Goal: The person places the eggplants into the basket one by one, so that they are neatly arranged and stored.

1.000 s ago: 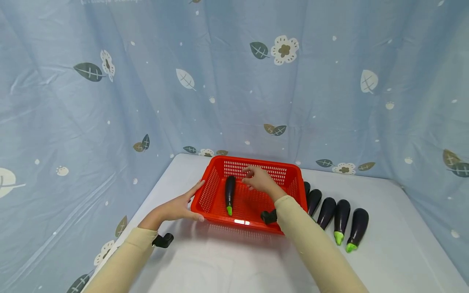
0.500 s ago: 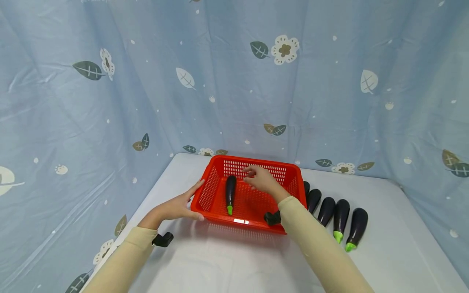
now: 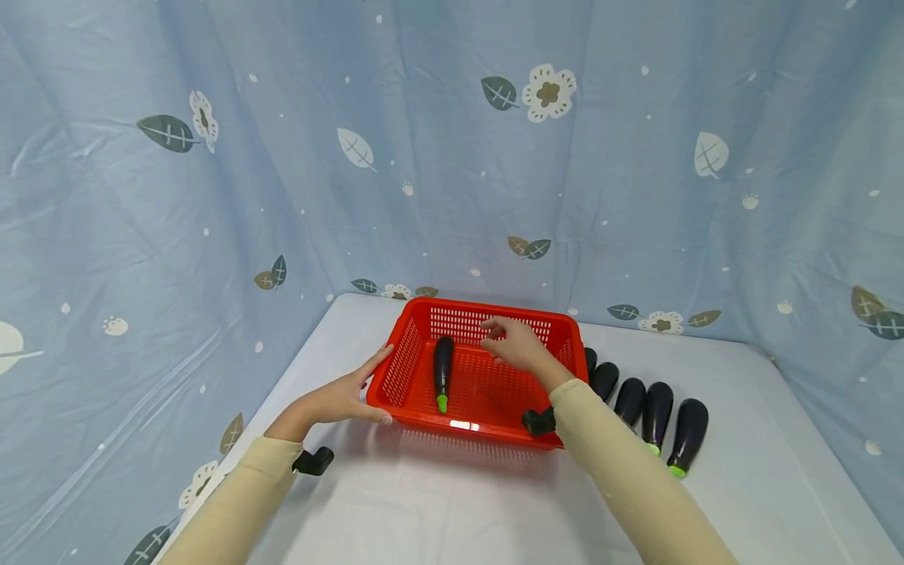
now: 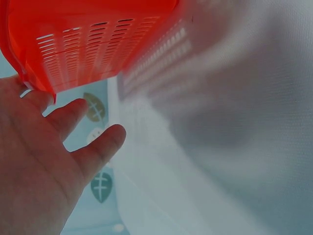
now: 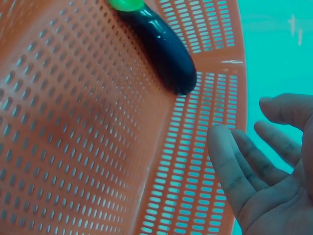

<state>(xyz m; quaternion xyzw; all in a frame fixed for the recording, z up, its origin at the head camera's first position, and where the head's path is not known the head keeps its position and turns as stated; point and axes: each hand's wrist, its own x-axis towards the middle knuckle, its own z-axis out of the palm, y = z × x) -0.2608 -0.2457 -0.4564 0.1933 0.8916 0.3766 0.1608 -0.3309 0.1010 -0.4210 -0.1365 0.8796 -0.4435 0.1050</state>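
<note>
A dark purple eggplant (image 3: 442, 373) with a green stem end lies along the left part of a red perforated plastic basket (image 3: 466, 421). My left hand (image 3: 339, 399) is at the basket's left end with fingers spread; in the left wrist view, fingers (image 4: 36, 99) touch its rim. Over the basket, right of the eggplant, hovers my right hand (image 3: 518, 345), its fingers loosely bent and holding nothing. From the right wrist view, the same hand (image 5: 279, 191) is apart from the eggplant (image 5: 161, 51).
Several more eggplants (image 3: 657, 414) lie in a row on the white table (image 3: 749, 439), just right of the basket. My right forearm hides part of some of them. A blue patterned curtain (image 3: 452, 157) surrounds the table's back and sides.
My right hand has shifted slightly to the right over the basket. The left hand, the basket and the eggplant in it keep their places.
</note>
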